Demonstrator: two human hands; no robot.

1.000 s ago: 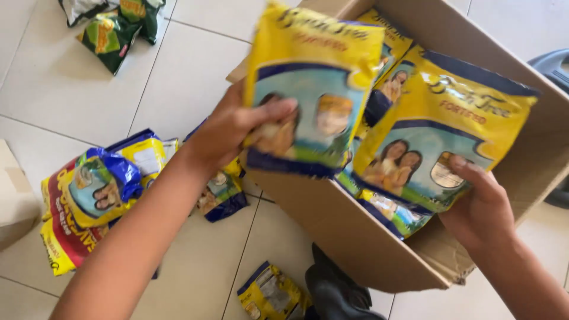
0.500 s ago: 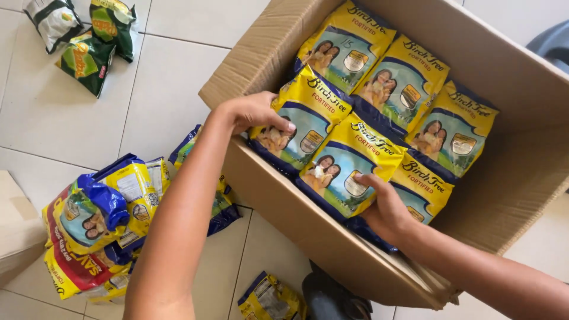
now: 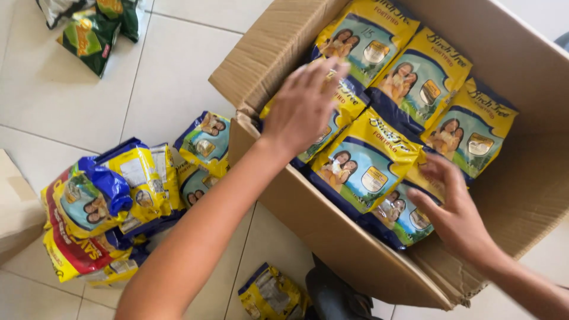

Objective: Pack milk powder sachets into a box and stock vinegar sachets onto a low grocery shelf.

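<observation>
Yellow-and-blue pouches (image 3: 361, 172) were packed in rows inside cardboard box (image 3: 278, 44), left hand (image 3: 302, 106) laid open on one pouch, right hand (image 3: 453, 213) spread over lower pouch, nothing gripped, loose pouch pile (image 3: 112, 201) noted on tiled floor (image 3: 172, 77).

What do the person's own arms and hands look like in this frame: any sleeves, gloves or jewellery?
Both are bare. The left hand and its forearm show no glove, sleeve, watch or ring. The right hand is also ungloved, with no ring or wristband in view, and its forearm is uncovered to the frame edge. Fingernails look short and unpainted.
</observation>
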